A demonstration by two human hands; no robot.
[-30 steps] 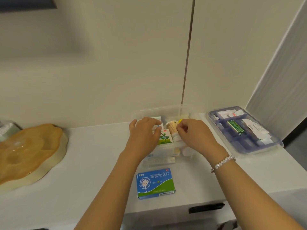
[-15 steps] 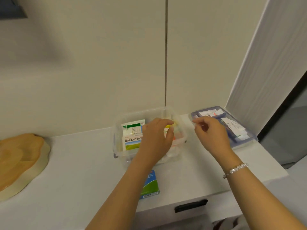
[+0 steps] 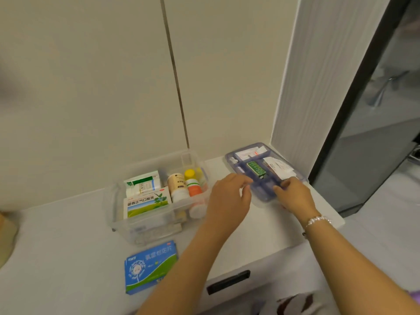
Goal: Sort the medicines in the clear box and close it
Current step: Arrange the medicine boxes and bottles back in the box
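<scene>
Head view, looking down at a white counter (image 3: 68,246) against a cream wall. A clear box (image 3: 118,201) sits near the middle of the frame with no lid on it. Its long axis runs from about 8 o'clock to 2 o'clock. Inside, on its left side, stand a green and white carton (image 3: 147,204) and a white packet (image 3: 143,184) behind it. On its right side stand a tan bottle (image 3: 177,185) and an orange bottle with a yellow cap (image 3: 193,185), both upright.

At 3 o'clock from the box, apart from it, lies a blue-tinted tray (image 3: 229,155) with compartments, its long axis running from 11 o'clock to 5 o'clock. It holds a small green box (image 3: 256,168) and white paper packets (image 3: 279,168).

The left hand (image 3: 227,198) hovers at the tray's near left edge, fingers loosely curled and grasping nothing that can be seen. The right hand (image 3: 293,194) is at the tray's near right corner, fingers bent over the rim; whether they grasp it cannot be told. A bead bracelet (image 3: 317,220) circles the right wrist.

At 6 o'clock from the clear box, a blue and green medicine carton (image 3: 150,267) lies flat on the counter. A black drawer handle (image 3: 228,281) shows below the counter edge.
</scene>
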